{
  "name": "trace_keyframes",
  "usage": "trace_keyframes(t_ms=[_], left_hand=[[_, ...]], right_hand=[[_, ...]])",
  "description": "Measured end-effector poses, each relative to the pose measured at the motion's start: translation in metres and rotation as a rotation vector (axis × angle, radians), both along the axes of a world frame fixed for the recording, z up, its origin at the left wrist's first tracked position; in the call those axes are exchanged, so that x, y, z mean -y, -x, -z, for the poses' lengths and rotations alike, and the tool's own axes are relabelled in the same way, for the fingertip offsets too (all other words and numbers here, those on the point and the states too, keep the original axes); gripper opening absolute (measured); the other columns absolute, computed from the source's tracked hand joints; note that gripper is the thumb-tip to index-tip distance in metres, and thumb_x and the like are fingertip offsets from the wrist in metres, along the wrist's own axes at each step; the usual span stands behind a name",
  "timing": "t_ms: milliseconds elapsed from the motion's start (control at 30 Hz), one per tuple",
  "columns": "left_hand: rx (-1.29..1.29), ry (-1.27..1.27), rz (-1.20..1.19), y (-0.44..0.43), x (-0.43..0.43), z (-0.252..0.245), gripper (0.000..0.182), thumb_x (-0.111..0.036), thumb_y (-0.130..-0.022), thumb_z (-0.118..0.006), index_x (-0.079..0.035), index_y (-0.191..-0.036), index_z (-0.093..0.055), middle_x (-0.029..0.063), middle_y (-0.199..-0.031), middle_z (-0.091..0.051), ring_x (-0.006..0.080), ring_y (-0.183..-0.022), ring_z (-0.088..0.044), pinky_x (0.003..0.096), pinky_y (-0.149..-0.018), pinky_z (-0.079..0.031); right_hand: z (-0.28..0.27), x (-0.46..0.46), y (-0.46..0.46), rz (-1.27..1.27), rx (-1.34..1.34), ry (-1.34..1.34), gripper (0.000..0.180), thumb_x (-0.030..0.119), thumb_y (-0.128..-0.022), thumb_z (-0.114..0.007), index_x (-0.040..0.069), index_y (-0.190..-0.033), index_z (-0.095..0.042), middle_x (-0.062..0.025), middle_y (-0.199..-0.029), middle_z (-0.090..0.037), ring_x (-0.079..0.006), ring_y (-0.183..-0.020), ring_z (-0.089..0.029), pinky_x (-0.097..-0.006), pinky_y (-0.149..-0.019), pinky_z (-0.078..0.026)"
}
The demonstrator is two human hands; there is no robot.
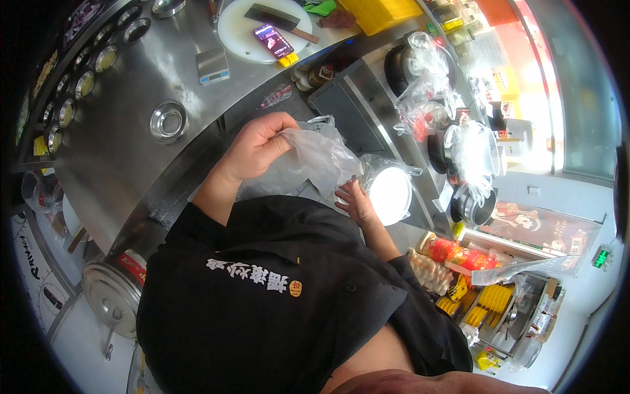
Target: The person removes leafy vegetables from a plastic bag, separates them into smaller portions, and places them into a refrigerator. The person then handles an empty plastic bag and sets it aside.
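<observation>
My left hand (261, 145) pinches a thin translucent plastic bag (322, 157) between thumb and fingers. From there the bag stretches across to my right hand (359, 203), whose thumb and forefinger meet its lower corner while the other fingers are spread. Just beyond my right hand stands a round white tub (390, 196) with clear plastic film around it. More pale plastic (275, 177) shows below and behind the held bag; its outline is partly hidden by my left forearm.
A stainless steel counter (142, 83) on the left bears a metal bowl (169, 122), a digital scale (213, 66) and a round white cutting board (231, 29) with a cleaver (273, 18) and phone (274, 42). Bagged pots (472, 152) line the right counter. A lidded metal pot (110, 300) stands lower left.
</observation>
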State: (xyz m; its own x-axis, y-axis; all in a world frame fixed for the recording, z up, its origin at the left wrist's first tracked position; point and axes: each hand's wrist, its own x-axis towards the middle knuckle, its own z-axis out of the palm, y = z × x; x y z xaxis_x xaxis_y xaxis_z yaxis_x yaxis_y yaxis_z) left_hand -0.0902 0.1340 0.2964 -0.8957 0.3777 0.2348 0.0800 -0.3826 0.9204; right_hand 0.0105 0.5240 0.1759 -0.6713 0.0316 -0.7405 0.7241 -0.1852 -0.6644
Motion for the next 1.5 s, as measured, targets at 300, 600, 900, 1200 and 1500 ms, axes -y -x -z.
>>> trace_keyframes(t_ms=[300,600,900,1200,1500], left_hand=[[0.052,-0.061,0.064,0.003,0.001,0.001,0.010,-0.008,-0.105,-0.057,0.000,-0.108,-0.062,0.0000,-0.099,-0.065,0.0062,-0.093,-0.058,0.0238,-0.084,-0.048],[0.080,-0.061,0.161,0.006,-0.007,0.003,0.013,-0.009,-0.104,-0.059,0.001,-0.112,-0.063,0.0026,-0.104,-0.067,0.0090,-0.097,-0.061,0.0262,-0.088,-0.050],[0.000,0.005,0.186,0.004,-0.016,-0.007,0.011,-0.009,-0.104,-0.058,0.001,-0.107,-0.064,0.0016,-0.097,-0.065,0.0085,-0.092,-0.061,0.0263,-0.083,-0.050],[0.053,-0.069,0.303,-0.001,-0.024,-0.011,0.016,-0.011,-0.104,-0.062,0.001,-0.114,-0.065,0.0056,-0.106,-0.069,0.0115,-0.099,-0.063,0.0271,-0.090,-0.050],[0.029,-0.061,0.299,-0.005,-0.020,-0.018,0.014,-0.008,-0.103,-0.061,0.001,-0.113,-0.065,0.0048,-0.105,-0.068,0.0104,-0.098,-0.063,0.0268,-0.089,-0.051]], right_hand=[[-0.014,0.009,0.021,0.189,-0.120,0.416,0.041,0.043,-0.096,-0.073,0.010,-0.118,-0.061,-0.0105,-0.115,-0.068,-0.0318,-0.112,-0.067,-0.0482,-0.098,-0.053],[-0.018,0.015,0.026,0.071,-0.002,0.415,0.045,0.044,-0.101,-0.064,0.006,-0.124,-0.056,-0.0158,-0.117,-0.063,-0.0337,-0.098,-0.071,-0.0439,-0.086,-0.060],[-0.015,0.023,0.031,0.072,0.030,0.330,0.056,0.048,-0.105,-0.054,0.007,-0.142,-0.047,-0.0170,-0.126,-0.058,-0.0353,-0.100,-0.068,-0.0462,-0.086,-0.059],[0.011,0.021,0.017,-0.015,-0.049,0.322,0.061,0.052,-0.102,-0.054,0.013,-0.148,-0.048,-0.0152,-0.143,-0.058,-0.0360,-0.117,-0.064,-0.0498,-0.091,-0.056],[-0.028,0.032,0.034,0.298,-0.166,0.346,0.044,0.031,-0.104,-0.054,0.003,-0.139,-0.058,-0.0144,-0.141,-0.062,-0.0310,-0.129,-0.061,-0.0455,-0.108,-0.051]])
